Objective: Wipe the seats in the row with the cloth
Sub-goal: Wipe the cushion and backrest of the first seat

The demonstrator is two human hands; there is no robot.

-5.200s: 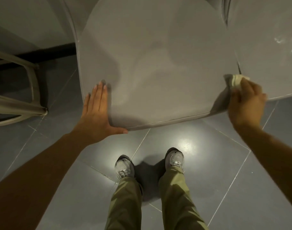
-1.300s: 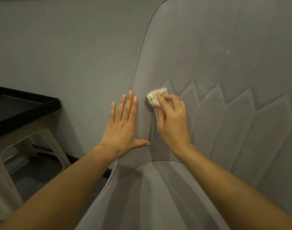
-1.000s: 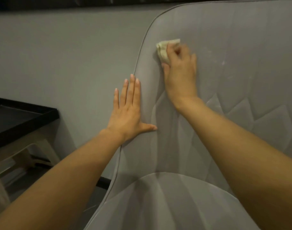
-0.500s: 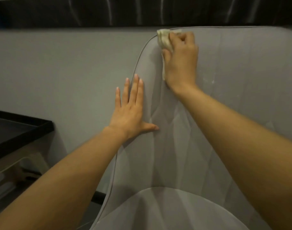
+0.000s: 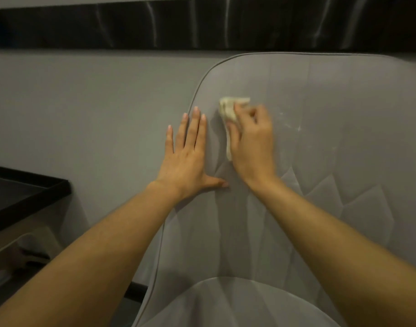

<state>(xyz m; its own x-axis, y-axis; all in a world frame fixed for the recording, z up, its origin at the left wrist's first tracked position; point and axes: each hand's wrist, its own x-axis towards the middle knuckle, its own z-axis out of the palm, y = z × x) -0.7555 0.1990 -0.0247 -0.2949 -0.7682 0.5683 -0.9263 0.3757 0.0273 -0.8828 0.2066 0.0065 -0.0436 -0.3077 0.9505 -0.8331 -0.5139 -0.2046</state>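
Cloth [image 5: 228, 110] in curled grip of right hand [image 5: 252, 145]

Grey seat [image 5: 332, 185] padded, back upright. Small cream cloth [image 5: 228, 109] bunched up, pressed on back's upper left. White specks [image 5: 299, 128] seen right of cloth.

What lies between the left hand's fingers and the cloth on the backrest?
Nothing but a narrow bare strip of grey backrest: the left hand lies flat at its edge, the right hand grips the cloth beside it. The head view shows this.
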